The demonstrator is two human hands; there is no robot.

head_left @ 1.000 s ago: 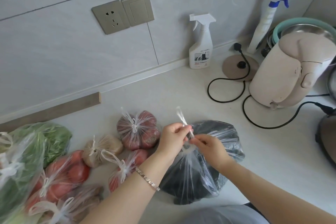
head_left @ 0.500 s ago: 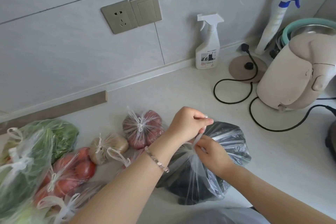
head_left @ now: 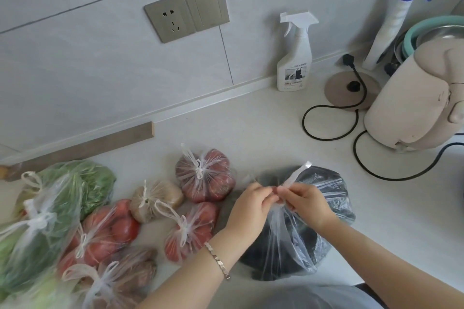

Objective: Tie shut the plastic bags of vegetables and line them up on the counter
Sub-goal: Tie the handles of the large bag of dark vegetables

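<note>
A clear plastic bag of dark vegetables (head_left: 313,233) lies on the pale counter (head_left: 251,133) in front of me. My left hand (head_left: 251,205) and my right hand (head_left: 306,203) meet over its gathered neck, and both pinch the twisted bag handles; one handle end (head_left: 298,173) sticks up past my right fingers. To the left lie several knotted bags: red tomatoes (head_left: 204,175), another tomato bag (head_left: 190,231), a brown one (head_left: 155,199), a larger tomato bag (head_left: 105,231), leafy greens (head_left: 57,208) and a brown bag at the front (head_left: 123,276).
A cream electric kettle (head_left: 414,97) stands at the right with its base (head_left: 351,90) and black cords looping over the counter. A white spray bottle (head_left: 295,57) stands against the tiled wall, a second one (head_left: 401,15) farther right. A wall socket (head_left: 173,17) is above.
My left hand, raised above the bag neck half a second ago, has come down beside my right hand. A handle end now sticks up to the right of my fingers.
</note>
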